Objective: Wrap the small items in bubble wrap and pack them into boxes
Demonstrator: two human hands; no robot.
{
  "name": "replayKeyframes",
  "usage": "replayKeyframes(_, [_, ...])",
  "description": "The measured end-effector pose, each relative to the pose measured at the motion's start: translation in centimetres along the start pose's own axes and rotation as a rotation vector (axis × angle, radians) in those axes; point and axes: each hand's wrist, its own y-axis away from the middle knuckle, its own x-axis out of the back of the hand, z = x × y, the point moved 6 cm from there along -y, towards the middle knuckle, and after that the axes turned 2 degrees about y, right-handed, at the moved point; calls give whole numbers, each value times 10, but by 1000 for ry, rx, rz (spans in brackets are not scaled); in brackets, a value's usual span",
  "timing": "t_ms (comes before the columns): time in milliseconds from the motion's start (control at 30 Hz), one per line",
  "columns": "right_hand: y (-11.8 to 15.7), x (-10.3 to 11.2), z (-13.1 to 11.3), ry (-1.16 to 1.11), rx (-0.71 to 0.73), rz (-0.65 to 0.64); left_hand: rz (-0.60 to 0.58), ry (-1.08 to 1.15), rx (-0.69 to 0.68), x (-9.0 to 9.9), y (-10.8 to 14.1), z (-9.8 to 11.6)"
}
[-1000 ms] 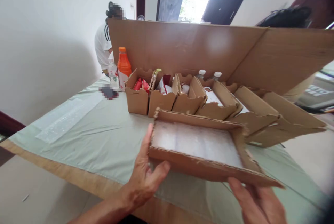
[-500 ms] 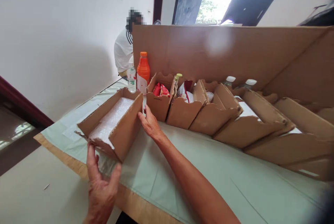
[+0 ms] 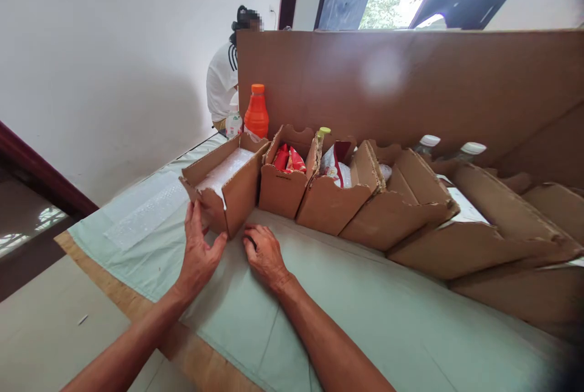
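Observation:
A cardboard bin point(image 3: 244, 192) with bubble wrap point(image 3: 227, 171) in it stands at the left end of a row of bins. My left hand point(image 3: 199, 253) is open at its front, fingertips touching the front panel and thumb spread near the lower corner. Just right of that corner, my right hand point(image 3: 263, 256) rests on the green cloth with its fingers curled in. A dark gap shows between thumb and forefinger, and I see nothing held there. The neighbouring bin point(image 3: 281, 192) holds red packets point(image 3: 289, 159).
More cardboard bins point(image 3: 328, 201) run to the right. An orange bottle point(image 3: 257, 113) and a clear bottle point(image 3: 234, 122) stand behind the left bin. A tall cardboard panel point(image 3: 347, 81) closes the back. Bubble wrap point(image 3: 141, 212) lies on the cloth. A person point(image 3: 222, 81) sits beyond.
The left bin has moved back and right, against the row. My left hand followed it. My right hand has left the bin's side, come down onto the cloth and curled its fingers.

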Motion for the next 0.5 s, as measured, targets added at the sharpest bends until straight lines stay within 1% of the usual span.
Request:
replayKeyframes(67, [0, 2, 0, 18, -10, 6, -16, 30, 3, -16, -17, -3])
replayKeyframes(133, [0, 2, 1, 29, -15, 3, -75, 63, 16, -34, -27, -6])
replayKeyframes(167, [0, 2, 2, 32, -18, 0, -132, 73, 24, -43, -28, -8])
replayKeyframes(267, [0, 0, 3, 47, -42, -6, -365, 53, 31, -67, -21, -12])
replayKeyframes(333, [0, -1, 4, 58, -58, -11, -481, 25, 21, -74, -14, -13])
replayKeyframes(367, [0, -1, 3, 63, -61, -16, -513, 15, 20, -75, -12, -14])
replayKeyframes(500, [-2, -2, 2, 90, -46, -47, -560, 14, 44, -75, -13, -15])
